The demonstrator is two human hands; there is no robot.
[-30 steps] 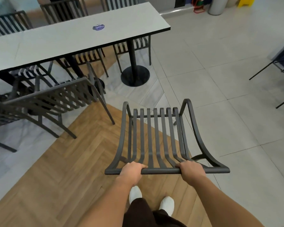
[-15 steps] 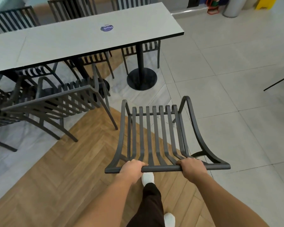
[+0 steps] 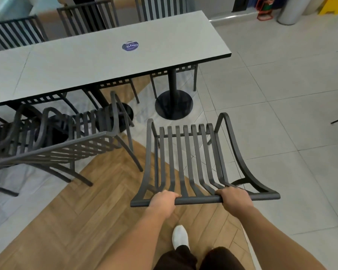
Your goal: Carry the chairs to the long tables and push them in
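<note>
Carried nearer the tabletop (image 3: 105, 61); chair (image 3: 185, 162) slats pointed toward it, left hand (image 3: 163, 201) and right hand (image 3: 235, 199) fingers clenched round its top rail.

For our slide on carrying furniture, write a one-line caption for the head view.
Both hands, left hand and right hand, grip the top rail of a dark slatted chair near the long grey table.

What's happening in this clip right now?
A person is carrying a dark slatted chair toward the long table, both hands gripping its top rail: left hand, right hand. The chair faces the open spot near the table's end, beside another chair at that side. It is not pushed in yet.
</note>
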